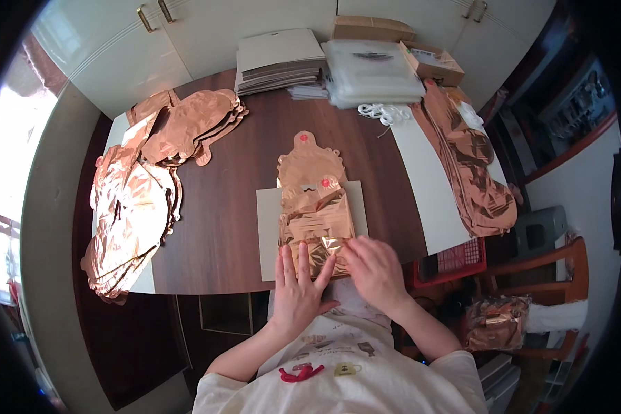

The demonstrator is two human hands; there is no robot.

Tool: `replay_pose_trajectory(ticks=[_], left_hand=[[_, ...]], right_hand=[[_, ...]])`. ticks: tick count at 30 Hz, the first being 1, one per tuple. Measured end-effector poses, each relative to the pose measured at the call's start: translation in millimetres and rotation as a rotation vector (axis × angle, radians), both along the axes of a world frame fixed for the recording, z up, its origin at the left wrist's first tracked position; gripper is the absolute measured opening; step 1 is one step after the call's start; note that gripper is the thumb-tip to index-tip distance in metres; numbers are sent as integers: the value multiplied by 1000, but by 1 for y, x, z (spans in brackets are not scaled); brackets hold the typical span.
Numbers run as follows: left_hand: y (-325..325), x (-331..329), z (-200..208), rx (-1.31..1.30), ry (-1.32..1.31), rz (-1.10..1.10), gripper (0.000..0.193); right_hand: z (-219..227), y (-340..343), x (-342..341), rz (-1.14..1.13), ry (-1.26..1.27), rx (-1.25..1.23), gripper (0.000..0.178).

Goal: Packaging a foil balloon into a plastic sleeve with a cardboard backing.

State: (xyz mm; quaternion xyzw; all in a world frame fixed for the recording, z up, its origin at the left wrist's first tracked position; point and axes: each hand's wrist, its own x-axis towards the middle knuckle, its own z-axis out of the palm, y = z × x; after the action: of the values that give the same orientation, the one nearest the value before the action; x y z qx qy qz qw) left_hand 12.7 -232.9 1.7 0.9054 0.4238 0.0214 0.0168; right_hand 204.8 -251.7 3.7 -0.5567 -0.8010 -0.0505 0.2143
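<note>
A flat rose-gold foil balloon (314, 167) lies on a pale cardboard sheet (269, 234) at the table's front, its lower part folded over in layers. Its rounded far end reaches past the sheet, and a red round mark shows near the tip. My left hand (299, 290) rests palm down on the near end of the foil, fingers spread and holding nothing. At the right edge of the same foil, my right hand (374, 272) has its fingers bent and pressed together on the folded layers. Its thumb is mostly hidden.
More flat foil balloons lie in piles at left (131, 207) and right (466, 159). Along the back stand stacked cardboard sheets (281, 58), clear plastic bags (372, 72) and an open carton (432, 65). White cord (385, 112) lies nearby. A red basket (455, 261) sits below the right edge.
</note>
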Motion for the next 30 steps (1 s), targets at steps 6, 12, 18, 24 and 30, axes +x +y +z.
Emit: replay_pose_trajectory(ticks=[6, 12, 18, 24, 30], left_hand=[[1, 0, -5, -1, -37, 11, 104], [1, -2, -10, 41, -85, 2, 109], [4, -11, -7, -16, -90, -6, 110], [19, -30, 3, -71, -87, 18, 114], [20, -35, 1, -61, -93, -3, 110]], right_hand=[[-13, -11, -20, 111, -100, -130, 65], [-14, -12, -22, 60, -91, -181, 73], [-16, -13, -16, 56, -74, -185, 74], [-13, -10, -12, 54, -65, -176, 70], [-9, -2, -5, 67, -57, -121, 58]])
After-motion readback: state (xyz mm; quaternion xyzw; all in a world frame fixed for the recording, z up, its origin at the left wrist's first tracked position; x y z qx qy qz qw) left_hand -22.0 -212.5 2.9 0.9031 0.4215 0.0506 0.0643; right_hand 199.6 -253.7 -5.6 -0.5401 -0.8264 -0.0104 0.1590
